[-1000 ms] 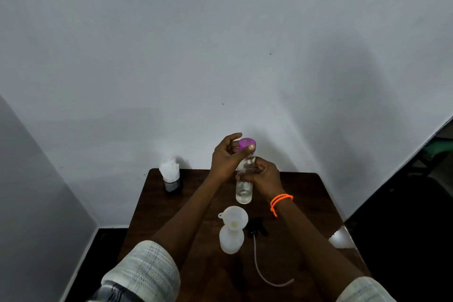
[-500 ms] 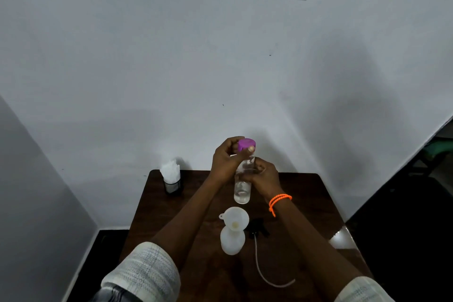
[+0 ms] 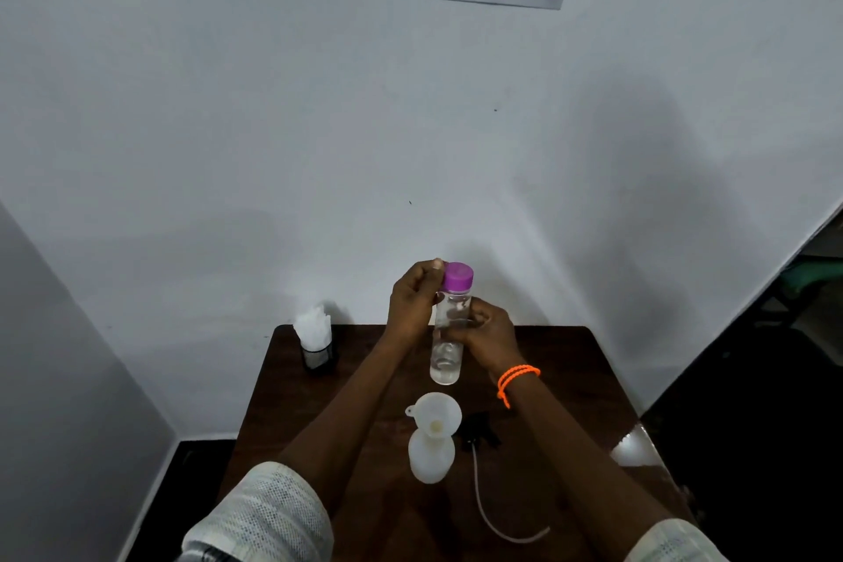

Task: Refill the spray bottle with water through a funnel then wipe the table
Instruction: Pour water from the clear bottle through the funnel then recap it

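Note:
I hold a clear water bottle (image 3: pixel 446 356) upright above the far half of the brown table (image 3: pixel 319 406). My right hand (image 3: pixel 490 333) is wrapped around its middle. My left hand (image 3: pixel 413 301) is curled at the left side of its purple cap (image 3: pixel 458 276), thumb tip against the cap's edge. The cap sits on the bottle. Below, nearer to me, a white funnel (image 3: pixel 435 415) stands in the neck of the white spray bottle (image 3: pixel 431 459). The black spray head (image 3: pixel 480 430) lies just right of it, and its thin tube (image 3: pixel 495 520) trails toward me.
A dark holder with white tissues (image 3: pixel 315 340) stands at the table's far left corner. A bright glossy patch (image 3: pixel 635 449) shows at the right edge. White walls close in behind and to the left. Dark floor lies to the right.
My left hand has slid off the top of the cap to its left side, so the purple cap shows more. The bottle has stayed in place in my right hand.

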